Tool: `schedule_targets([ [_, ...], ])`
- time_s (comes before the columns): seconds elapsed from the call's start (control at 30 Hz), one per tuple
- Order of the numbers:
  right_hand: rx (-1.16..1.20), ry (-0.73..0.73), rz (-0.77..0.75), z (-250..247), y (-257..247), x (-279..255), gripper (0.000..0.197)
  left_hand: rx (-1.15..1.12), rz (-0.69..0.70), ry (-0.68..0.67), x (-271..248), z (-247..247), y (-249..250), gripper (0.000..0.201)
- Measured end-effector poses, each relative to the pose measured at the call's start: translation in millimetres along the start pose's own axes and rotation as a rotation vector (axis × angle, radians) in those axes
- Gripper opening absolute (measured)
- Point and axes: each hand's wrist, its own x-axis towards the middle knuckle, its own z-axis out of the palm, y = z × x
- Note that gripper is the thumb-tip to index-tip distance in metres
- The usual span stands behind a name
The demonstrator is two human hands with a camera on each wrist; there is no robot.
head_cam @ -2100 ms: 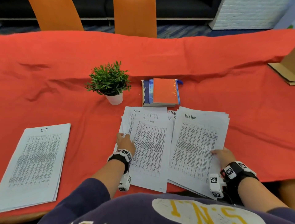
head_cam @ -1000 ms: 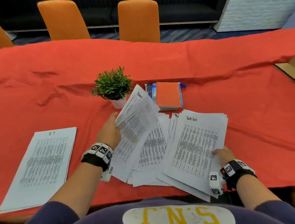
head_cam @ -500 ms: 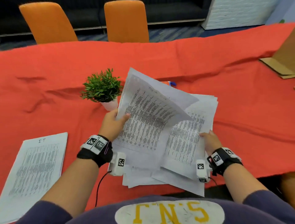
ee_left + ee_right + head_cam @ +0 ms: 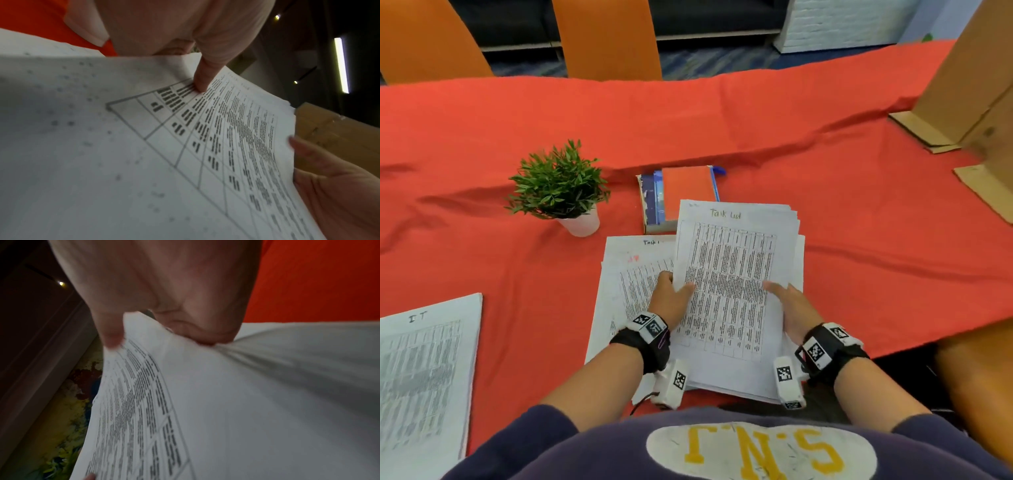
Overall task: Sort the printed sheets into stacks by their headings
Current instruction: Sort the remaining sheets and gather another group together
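Observation:
A bundle of printed sheets headed "Task List" [image 4: 732, 274] is held up over the table edge between both hands. My left hand [image 4: 671, 298] grips its left edge, thumb on the printed face [image 4: 200, 84]. My right hand [image 4: 787, 308] grips the right edge, thumb on top [image 4: 112, 339], fingers underneath. Under the bundle, to the left, lies another sheet [image 4: 626, 284] with a partly hidden heading starting "Task". A separate stack headed "IT" [image 4: 424, 373] lies at the near left.
A small potted plant [image 4: 558, 186] stands left of centre. An orange notebook on books [image 4: 681, 195] lies behind the sheets. Cardboard boxes [image 4: 969, 89] stand at the far right. Orange chairs [image 4: 606, 37] line the far side of the red tablecloth [image 4: 722, 120].
The left hand lifted sheets from the spread pile and swept them right. Both hands now hold the gathered bundle squared up, with the "Task List" sheet on top.

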Motion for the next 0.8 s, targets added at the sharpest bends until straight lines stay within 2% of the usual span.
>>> schedule_targets([
  [0.07,-0.098,0.079,-0.011,-19,13,8,0.038,0.003,0.002,-0.024,3,13,-1,0.04],
  [0.17,-0.061,0.199,0.015,-49,23,11,0.045,0.05,0.006,-0.04,10,29,-10,0.041],
  [0.3,-0.025,0.35,0.027,-93,30,2,0.047,0.488,-0.011,-0.022,24,37,-31,0.041],
  [0.37,-0.025,0.395,0.04,-112,35,-3,0.049,0.57,-0.037,-0.039,24,40,-37,0.045],
  [0.47,-0.022,0.443,0.062,-135,43,-7,0.046,0.6,-0.024,-0.095,23,48,-42,0.048],
  [0.57,-0.003,0.478,0.075,-146,49,-9,0.045,0.556,-0.018,-0.13,21,56,-44,0.037],
  [0.67,0.009,0.486,0.087,-149,53,-13,0.047,0.505,-0.013,-0.103,17,58,-44,0.02],
  [0.8,0.011,0.48,0.087,-150,55,-12,0.046,0.415,-0.008,-0.028,15,49,-46,0.008],
])
